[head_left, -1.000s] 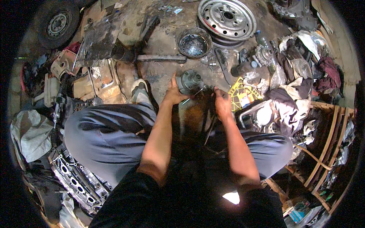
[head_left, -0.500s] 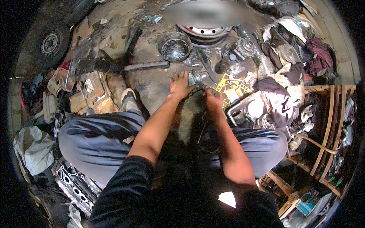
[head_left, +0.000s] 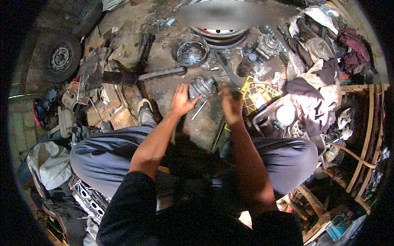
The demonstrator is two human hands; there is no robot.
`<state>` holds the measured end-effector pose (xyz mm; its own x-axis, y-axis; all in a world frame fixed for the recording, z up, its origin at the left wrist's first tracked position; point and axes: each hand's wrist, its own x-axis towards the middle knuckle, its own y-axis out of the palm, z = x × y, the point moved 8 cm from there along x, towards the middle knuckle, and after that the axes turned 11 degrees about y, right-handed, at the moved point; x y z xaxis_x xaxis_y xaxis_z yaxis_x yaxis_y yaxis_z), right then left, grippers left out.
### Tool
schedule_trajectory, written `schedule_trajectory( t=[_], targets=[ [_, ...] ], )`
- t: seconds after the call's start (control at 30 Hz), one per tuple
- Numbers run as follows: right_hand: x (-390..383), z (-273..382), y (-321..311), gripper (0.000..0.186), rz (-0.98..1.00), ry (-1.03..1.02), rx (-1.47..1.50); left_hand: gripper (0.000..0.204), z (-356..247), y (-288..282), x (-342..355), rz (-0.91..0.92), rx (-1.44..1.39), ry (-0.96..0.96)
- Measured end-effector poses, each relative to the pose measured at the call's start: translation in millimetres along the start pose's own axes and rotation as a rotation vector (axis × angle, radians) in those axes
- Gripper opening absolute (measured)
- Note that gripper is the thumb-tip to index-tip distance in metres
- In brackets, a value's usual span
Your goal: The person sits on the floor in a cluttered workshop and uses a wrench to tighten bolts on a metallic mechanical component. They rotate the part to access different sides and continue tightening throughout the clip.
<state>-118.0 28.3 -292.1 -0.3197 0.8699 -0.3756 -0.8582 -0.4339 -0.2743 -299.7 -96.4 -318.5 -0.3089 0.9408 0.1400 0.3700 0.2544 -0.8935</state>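
Note:
In front of me, a ribbed grey metal part (head_left: 200,87), rounded with a narrower right end, sits low over the floor. My left hand (head_left: 183,100) grips its left side, fingers along the far side and thumb across the near side. My right hand (head_left: 232,105) is just right of the part's narrow end, its fingers curled in shadow; whatever they hold is hidden. A thin pale rod (head_left: 199,110) slants down from the part's near side.
Beyond the part are a round metal pan (head_left: 190,52) and a wheel rim (head_left: 221,40). A long-handled tool (head_left: 162,74) lies left. To the right are a yellow plastic frame (head_left: 251,92), a cast metal housing (head_left: 268,46) and heaped cloths (head_left: 308,96).
The metal part has turned, so its ribbed side shows more. A pale rod now shows beneath it. My right hand has shifted slightly and its fingers are more curled. The whole view has moved a little.

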Motion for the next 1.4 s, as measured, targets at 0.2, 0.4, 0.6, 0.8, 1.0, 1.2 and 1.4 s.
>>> schedule_trajectory(
  t=[0.2, 0.4, 0.6, 0.8, 1.0, 1.2, 1.4],
  targets=[
    [-13.6, -17.2, 28.0, 0.039, 0.075, 0.286, 0.264, 0.072, 34.5, -38.9, -52.7, -0.036, 0.144, 0.021],
    [-15.6, -60.4, 76.0, 0.052, 0.417, 0.425, 0.015, 0.071, 83.2, -26.9, -68.0, 0.000, 0.231, -0.140],
    [-6.7, -112.9, 89.4, 0.044, 0.451, 0.506, -0.144, 0.074, 79.7, -20.3, -42.5, -0.085, 0.270, -0.084],
    [10.5, -167.5, 122.6, 0.044, 0.482, 0.648, -0.150, 0.071, 77.6, -30.8, -38.3, 0.107, 0.142, 0.184],
    [-1.3, -176.7, 132.2, 0.041, 0.553, 0.806, 0.004, 0.064, 77.7, -28.1, -49.0, 0.194, 0.105, 0.385],
    [-21.2, -190.7, 144.5, 0.046, 0.666, 0.976, 0.108, 0.065, 77.6, -28.5, -47.5, 0.184, 0.142, 0.411],
    [-22.2, -212.0, 168.4, 0.061, 0.758, 0.898, 0.044, 0.066, 72.3, -27.6, -42.9, 0.158, 0.133, 0.408]
  ],
)
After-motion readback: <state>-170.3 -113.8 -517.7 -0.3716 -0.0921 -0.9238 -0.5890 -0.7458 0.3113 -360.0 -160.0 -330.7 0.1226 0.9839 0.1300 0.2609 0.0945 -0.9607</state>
